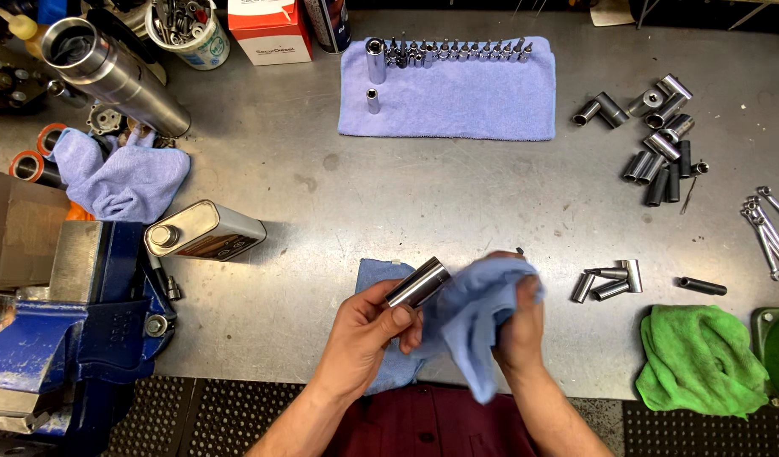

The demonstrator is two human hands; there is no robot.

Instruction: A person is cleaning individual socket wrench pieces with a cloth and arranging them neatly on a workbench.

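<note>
My left hand [364, 332] grips a long chrome socket [417, 283], tilted up to the right, over the near edge of the metal bench. My right hand [520, 326] clutches a crumpled blue cloth [472, 315] that wraps the socket's lower end. Another blue cloth [374, 275] lies flat on the bench under my hands. At the back, a blue towel [457, 101] carries a row of small sockets [449, 51] along its far edge, plus one single socket [372, 101] standing alone.
Loose sockets lie in a pile [660, 140] at the right and a smaller group [608, 283] beside my right hand. Wrenches [770, 228], a green rag [698, 360], a blue vise [76, 330], a metal can [205, 230] and a large steel cylinder [110, 74] ring the bench.
</note>
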